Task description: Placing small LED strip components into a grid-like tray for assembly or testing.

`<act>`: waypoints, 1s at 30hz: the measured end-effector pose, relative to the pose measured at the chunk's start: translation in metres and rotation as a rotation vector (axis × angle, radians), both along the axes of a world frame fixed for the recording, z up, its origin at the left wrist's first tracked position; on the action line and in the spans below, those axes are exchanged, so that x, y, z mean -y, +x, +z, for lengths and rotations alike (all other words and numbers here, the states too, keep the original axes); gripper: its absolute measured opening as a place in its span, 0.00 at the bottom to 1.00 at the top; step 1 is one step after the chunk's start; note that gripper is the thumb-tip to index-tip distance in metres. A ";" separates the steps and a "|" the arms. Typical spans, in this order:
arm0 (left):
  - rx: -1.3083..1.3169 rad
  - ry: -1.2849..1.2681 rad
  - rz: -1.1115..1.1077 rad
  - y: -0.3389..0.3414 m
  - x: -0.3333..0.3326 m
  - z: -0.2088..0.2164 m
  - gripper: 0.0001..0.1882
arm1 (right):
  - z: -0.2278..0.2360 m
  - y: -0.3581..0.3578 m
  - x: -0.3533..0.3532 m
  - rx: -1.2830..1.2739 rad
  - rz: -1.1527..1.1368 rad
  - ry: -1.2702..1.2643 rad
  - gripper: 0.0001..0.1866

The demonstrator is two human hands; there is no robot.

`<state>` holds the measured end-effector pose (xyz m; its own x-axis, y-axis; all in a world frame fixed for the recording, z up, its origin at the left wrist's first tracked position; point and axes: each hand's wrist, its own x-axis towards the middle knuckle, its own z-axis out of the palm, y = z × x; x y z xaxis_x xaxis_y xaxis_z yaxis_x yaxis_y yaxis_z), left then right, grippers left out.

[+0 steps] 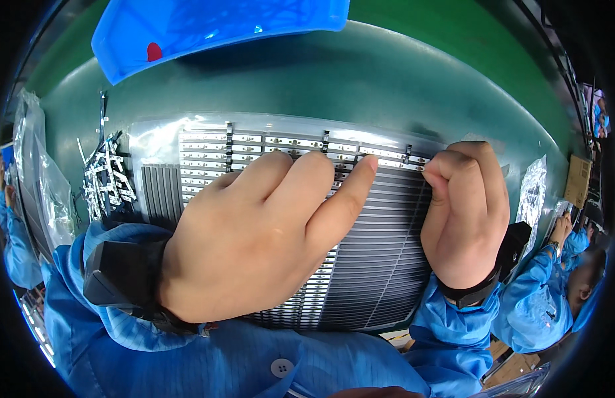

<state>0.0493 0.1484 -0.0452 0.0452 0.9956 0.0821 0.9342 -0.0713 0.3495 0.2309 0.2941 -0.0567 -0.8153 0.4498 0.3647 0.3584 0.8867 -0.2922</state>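
A grey ribbed tray (380, 245) lies before me with narrow grooves running across it. White LED strips (204, 156) with small dark parts fill several grooves in its left and far portions. My right hand (470, 212) is closed in a pinch at the right end of one white LED strip (393, 163) in the far rows. Over the tray, my left hand (254, 232) has its index finger stretched out, the tip touching that strip. Its other fingers rest bent on the rows, and the thumb is hidden beneath the hand.
Loose strips (109, 176) lie heaped left of the tray. A blue bin (221, 30) stands at the far side of the green table (400, 86). Clear plastic bags (45, 172) lie at the left edge. Other people in blue sit at both sides, one nearby at right (536, 312).
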 end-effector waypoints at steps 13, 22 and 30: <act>-0.035 0.085 0.012 0.000 0.003 -0.008 0.42 | 0.003 -0.002 -0.004 0.043 0.014 -0.065 0.13; -0.012 0.064 0.004 -0.001 0.003 -0.009 0.41 | 0.000 -0.003 0.001 -0.084 0.035 -0.021 0.15; -0.011 0.090 0.009 0.001 0.002 -0.010 0.41 | 0.005 -0.005 0.002 -0.128 0.026 0.037 0.13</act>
